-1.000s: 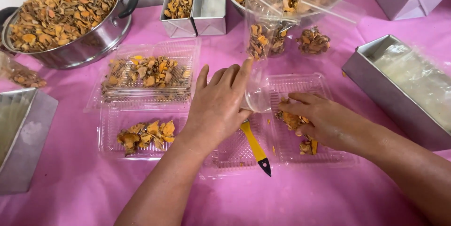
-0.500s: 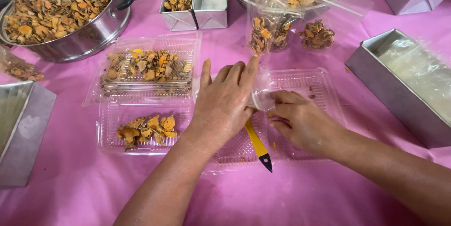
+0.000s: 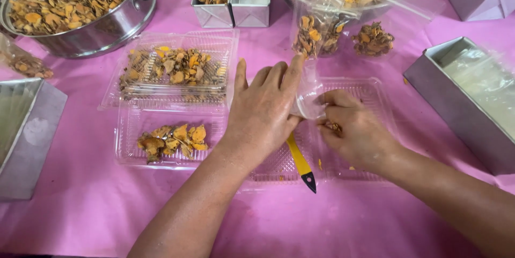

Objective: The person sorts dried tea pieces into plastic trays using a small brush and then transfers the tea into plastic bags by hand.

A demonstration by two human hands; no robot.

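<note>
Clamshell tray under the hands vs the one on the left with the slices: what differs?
The tray under the hands is almost bare, a few orange bits; the left tray holds a small heap of slices. Both hands, left hand and right hand, cover the first; nothing touches the second. Both are clear, ribbed plastic, on the pink cloth.

Bag: thin clear glossy plastic. Trays: clear ribbed plastic. Pot and tins: shiny metal. Table cover: matt pink. Dried slices: rough, matt orange.
</note>
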